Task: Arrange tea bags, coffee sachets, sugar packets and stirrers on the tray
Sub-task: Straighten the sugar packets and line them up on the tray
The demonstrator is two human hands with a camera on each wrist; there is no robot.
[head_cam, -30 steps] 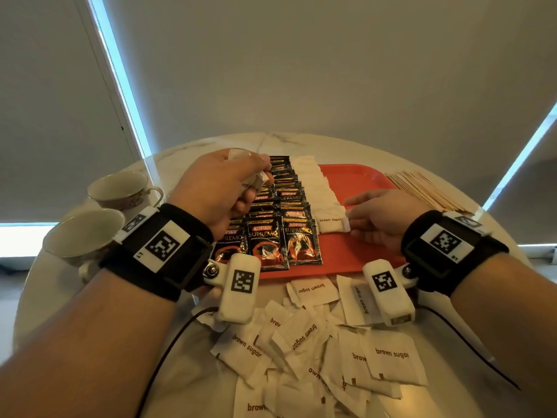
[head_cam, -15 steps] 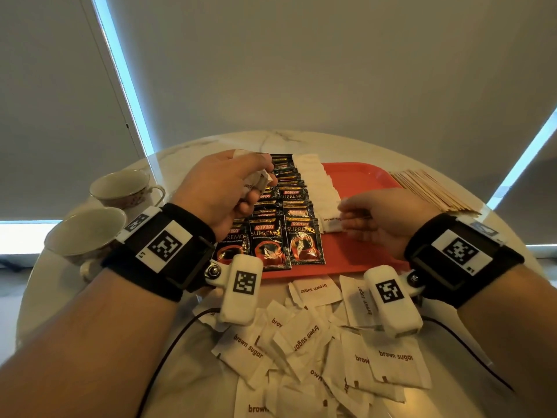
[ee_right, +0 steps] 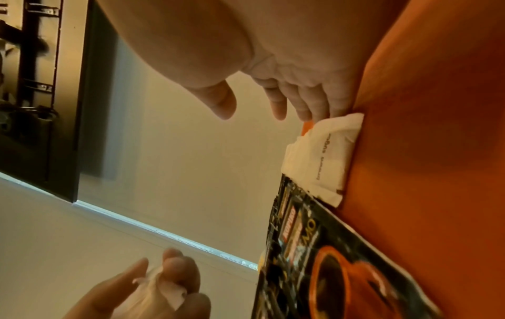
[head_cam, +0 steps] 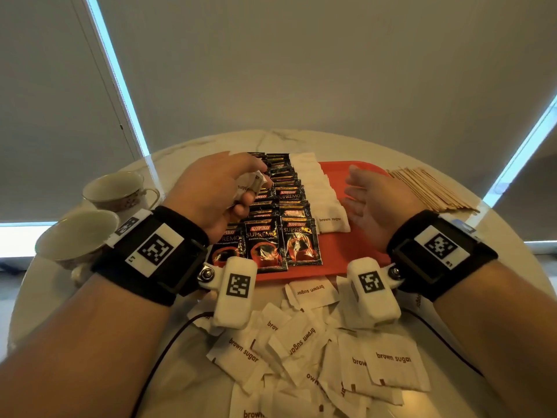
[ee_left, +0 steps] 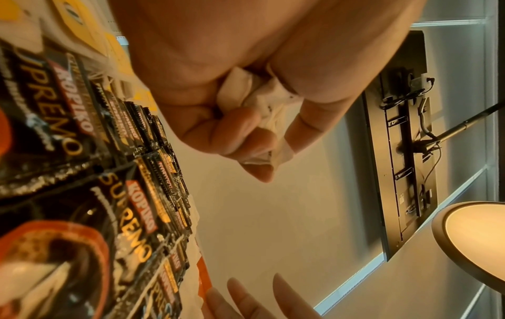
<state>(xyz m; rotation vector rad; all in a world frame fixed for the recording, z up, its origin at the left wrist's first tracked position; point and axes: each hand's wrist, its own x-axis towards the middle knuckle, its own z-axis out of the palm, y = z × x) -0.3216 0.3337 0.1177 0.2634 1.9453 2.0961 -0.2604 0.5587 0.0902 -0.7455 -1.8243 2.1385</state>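
Note:
A red tray holds columns of black coffee sachets and one row of white brown sugar packets. My left hand hovers over the sachets and grips a small bunch of sugar packets, the same bunch showing in the left wrist view. My right hand is lifted over the tray just right of the sugar row, fingers straight, palm facing left, holding nothing. The nearest packet of the row lies below its fingertips. Wooden stirrers lie on the table right of the tray.
A loose heap of brown sugar packets covers the round marble table in front of the tray. Two teacups stand at the left edge. Grey blinds hang behind the table.
My right hand has lifted off the nearest sugar packet of the row and opened with its palm turned left. My left hand keeps its bunch over the sachets.

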